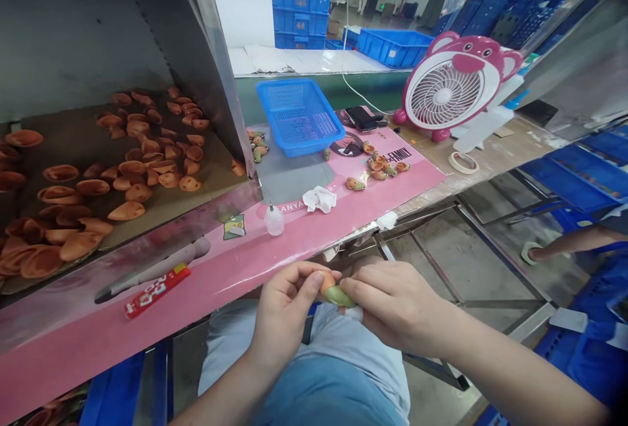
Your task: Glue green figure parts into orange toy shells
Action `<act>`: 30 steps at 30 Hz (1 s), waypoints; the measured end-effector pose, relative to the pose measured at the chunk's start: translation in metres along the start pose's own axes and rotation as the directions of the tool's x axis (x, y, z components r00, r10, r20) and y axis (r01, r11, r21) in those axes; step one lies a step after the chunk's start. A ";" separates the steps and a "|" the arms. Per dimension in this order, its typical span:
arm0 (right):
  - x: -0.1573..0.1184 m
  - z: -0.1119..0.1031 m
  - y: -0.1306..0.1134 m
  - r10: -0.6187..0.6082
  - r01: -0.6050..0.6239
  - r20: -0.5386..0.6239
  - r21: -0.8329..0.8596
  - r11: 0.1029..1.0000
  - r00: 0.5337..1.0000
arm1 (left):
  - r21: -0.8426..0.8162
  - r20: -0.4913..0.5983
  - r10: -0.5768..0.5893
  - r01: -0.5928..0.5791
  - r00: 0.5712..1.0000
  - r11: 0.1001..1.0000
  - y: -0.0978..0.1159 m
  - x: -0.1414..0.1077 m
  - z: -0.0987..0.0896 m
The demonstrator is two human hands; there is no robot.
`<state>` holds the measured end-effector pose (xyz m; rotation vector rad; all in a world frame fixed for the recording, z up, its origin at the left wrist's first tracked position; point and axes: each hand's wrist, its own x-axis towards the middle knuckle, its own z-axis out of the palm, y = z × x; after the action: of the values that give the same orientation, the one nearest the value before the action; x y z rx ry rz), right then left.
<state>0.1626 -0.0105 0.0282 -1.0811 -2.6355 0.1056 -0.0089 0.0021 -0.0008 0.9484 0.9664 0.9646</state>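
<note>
Over my lap, just off the table's front edge, both hands meet on a small orange-and-green molded piece (337,294). My left hand (289,305) pinches its orange end between thumb and fingers. The fingers of my right hand (392,298) are closed on the green end. A bit of something white (354,313) shows under the right fingers; its kind I cannot make out. Similar orange-and-green pieces (380,165) lie in a loose group on the pink mat (417,184). A crumpled white tissue (320,199) and a small translucent bottle (274,220) are nearer.
At left, a metal booth (230,79) holds many orange cup-shaped pieces (132,167). A blue basket (300,118) stands behind the mat. A pink fan (451,86) and a tape roll (463,163) are on the right. A red packet (157,290) lies at front left.
</note>
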 end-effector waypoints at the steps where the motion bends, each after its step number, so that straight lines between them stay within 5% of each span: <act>1: -0.001 0.001 0.000 0.004 -0.004 0.000 -0.001 1.000 1.000 | -0.003 -0.006 -0.001 0.001 1.000 1.000 -0.001 0.000 0.000; 14: -0.002 0.003 0.005 0.133 -0.130 -0.014 0.146 0.981 0.991 | 0.014 -0.004 -0.027 0.027 1.000 1.000 -0.001 0.002 0.001; 22: -0.006 -0.007 0.012 0.249 -0.233 0.009 0.383 0.894 0.969 | 0.109 0.211 -0.081 0.059 0.974 0.992 0.008 -0.001 -0.005; 30: -0.010 -0.009 0.009 0.256 -0.238 0.016 0.434 0.869 0.966 | 0.190 0.177 0.007 -0.041 0.984 0.981 0.003 -0.004 0.002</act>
<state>0.1783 -0.0110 0.0326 -1.2280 -2.2604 0.6819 -0.0090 -0.0014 0.0037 1.1904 0.9117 0.8025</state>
